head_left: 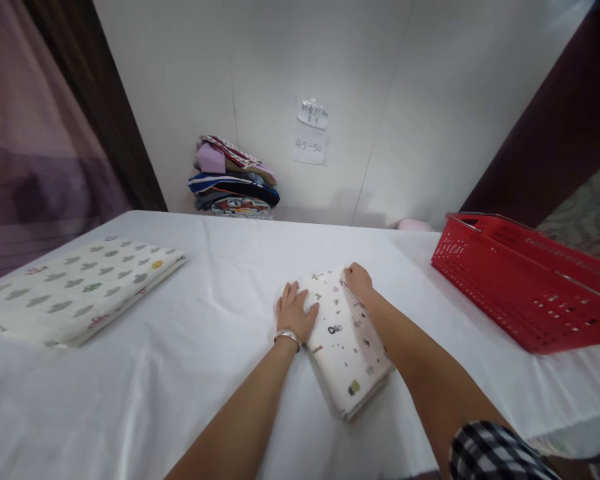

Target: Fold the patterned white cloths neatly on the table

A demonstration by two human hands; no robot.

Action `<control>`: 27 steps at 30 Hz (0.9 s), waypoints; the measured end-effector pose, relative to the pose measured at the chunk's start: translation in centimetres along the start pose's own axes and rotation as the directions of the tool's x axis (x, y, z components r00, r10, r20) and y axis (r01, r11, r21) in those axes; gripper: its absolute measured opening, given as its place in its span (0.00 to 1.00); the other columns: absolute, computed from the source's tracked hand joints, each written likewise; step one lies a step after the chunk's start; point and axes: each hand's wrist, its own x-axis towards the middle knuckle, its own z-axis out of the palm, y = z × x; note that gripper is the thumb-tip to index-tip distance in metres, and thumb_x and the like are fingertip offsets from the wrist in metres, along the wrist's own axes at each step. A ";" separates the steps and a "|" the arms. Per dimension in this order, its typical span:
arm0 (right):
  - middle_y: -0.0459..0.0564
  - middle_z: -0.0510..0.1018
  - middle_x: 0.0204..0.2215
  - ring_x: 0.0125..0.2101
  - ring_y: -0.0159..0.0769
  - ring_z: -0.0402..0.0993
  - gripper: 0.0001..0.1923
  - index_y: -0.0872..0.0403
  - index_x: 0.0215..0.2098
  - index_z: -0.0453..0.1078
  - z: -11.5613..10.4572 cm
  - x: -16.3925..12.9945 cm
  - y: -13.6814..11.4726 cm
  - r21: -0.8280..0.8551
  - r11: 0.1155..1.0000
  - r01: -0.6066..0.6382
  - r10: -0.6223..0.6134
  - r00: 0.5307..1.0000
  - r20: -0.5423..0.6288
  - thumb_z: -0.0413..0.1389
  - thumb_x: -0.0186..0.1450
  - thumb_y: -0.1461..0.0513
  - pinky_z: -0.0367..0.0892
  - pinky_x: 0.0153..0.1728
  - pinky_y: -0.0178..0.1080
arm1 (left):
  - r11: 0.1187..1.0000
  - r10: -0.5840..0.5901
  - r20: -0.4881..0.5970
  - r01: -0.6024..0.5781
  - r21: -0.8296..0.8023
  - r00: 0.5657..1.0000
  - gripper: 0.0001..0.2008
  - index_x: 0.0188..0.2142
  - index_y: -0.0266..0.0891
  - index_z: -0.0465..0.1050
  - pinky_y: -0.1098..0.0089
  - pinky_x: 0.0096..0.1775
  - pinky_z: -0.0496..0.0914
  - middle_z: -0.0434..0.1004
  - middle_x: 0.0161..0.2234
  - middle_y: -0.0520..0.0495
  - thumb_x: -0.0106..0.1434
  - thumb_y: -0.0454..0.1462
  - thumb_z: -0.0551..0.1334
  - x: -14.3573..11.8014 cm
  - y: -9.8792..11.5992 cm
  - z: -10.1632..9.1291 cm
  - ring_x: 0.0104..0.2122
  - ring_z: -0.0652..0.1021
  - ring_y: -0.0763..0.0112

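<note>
A folded white cloth (pixel 347 347) with small printed figures lies at a slant on the white-covered table, in the middle of the head view. My left hand (pixel 296 313), with a silver bracelet at the wrist, rests flat on its left edge with the fingers spread. At the far right corner, my right hand (pixel 359 279) has its fingers curled closed on the cloth. Part of the cloth's right side is hidden behind my right forearm. Its layers show along the near edge.
Another folded white cloth (pixel 85 280) with grey cloud shapes lies on the left of the table (pixel 220 373). A red perforated basket (pixel 525 287) stands at the right. Against the wall is a stack of folded fabrics (pixel 235 180), below and left of two paper notes (pixel 311 147).
</note>
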 end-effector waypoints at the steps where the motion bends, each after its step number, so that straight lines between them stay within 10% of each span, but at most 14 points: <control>1: 0.49 0.74 0.31 0.32 0.34 0.67 0.10 0.53 0.31 0.66 0.0 0.0 0.0 -0.001 1.000 0.009 -0.009 1.000 0.000 0.48 0.62 0.57 0.54 0.28 0.33 | 1.000 -0.001 0.002 0.001 0.002 1.000 0.22 0.50 0.42 0.68 0.53 0.58 0.51 0.51 0.61 0.46 0.59 0.47 0.54 0.0 0.0 0.0 0.62 0.49 0.58; 27: 0.49 0.72 0.36 0.36 0.33 0.66 0.09 0.54 0.29 0.66 0.6 1.4 -0.4 0.024 0.997 0.070 -0.069 0.995 -0.069 0.48 0.63 0.59 0.55 0.31 0.32 | 1.000 -0.005 0.021 0.005 0.022 1.000 0.22 0.50 0.43 0.67 0.54 0.57 0.52 0.52 0.61 0.48 0.59 0.47 0.55 0.0 0.0 0.0 0.62 0.48 0.59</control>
